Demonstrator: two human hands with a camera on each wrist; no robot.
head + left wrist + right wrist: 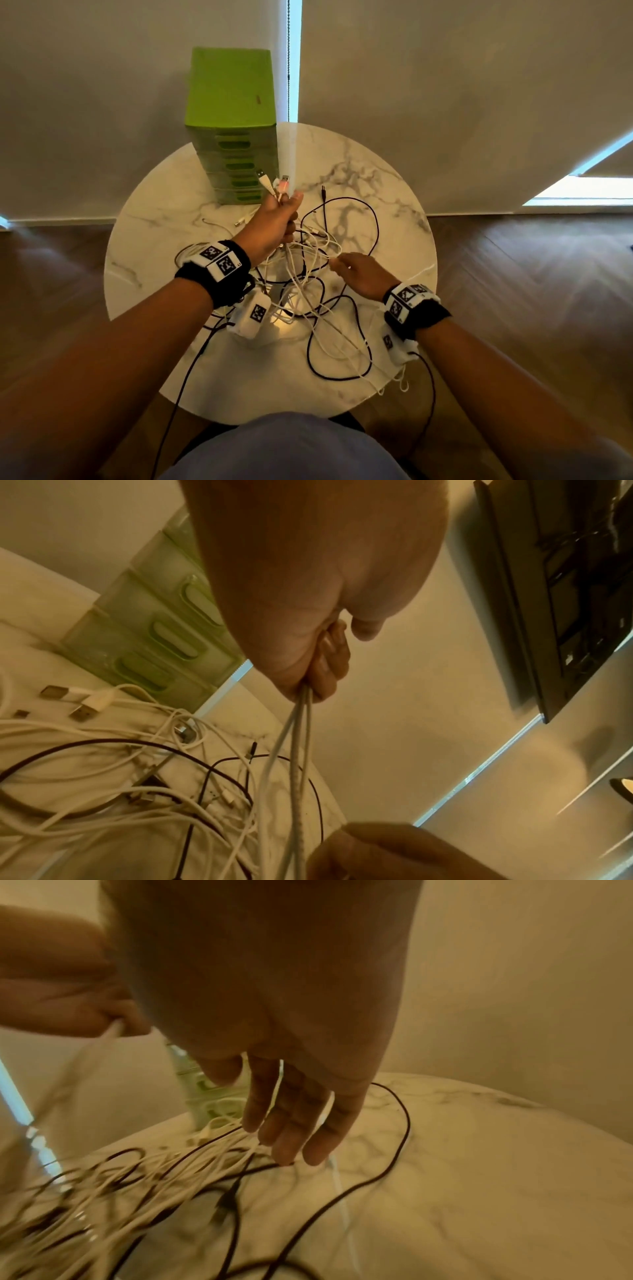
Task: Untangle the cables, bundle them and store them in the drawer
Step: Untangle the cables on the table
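cables (318,301), white and black, lie in one loose tangle across the middle of the round marble tabletop (404,192), the nearest black loop reaching toward its front edge; judged from this, untangling has only begun. right hand (359,274) hovers low over the right side of the heap, fingers (291,1123) straight and slightly spread, tips at or just above the strands; whether a thin white strand is pinched between thumb and forefinger cannot be told from the wrist view, though the head view shows a white strand running to the fingertips. left hand (274,226), raised above the far side of the heap, is closed round a few white cables, with their usb plugs (279,181) standing up out of the fist and their lengths hanging down into the tangle; in the left wrist view two or three pale strands (298,750) leave the curled fingers (329,653) and drop toward the tabletop. further loose plugs (82,704) rest on the marble near the back. green drawer unit (233,137) stands at the far edge of the tabletop, left of centre, against the wall, all visible drawers closed. remaining, by this evidence: separating every cable, bundling each, opening a drawer and storing them; no finished bundle is visible.
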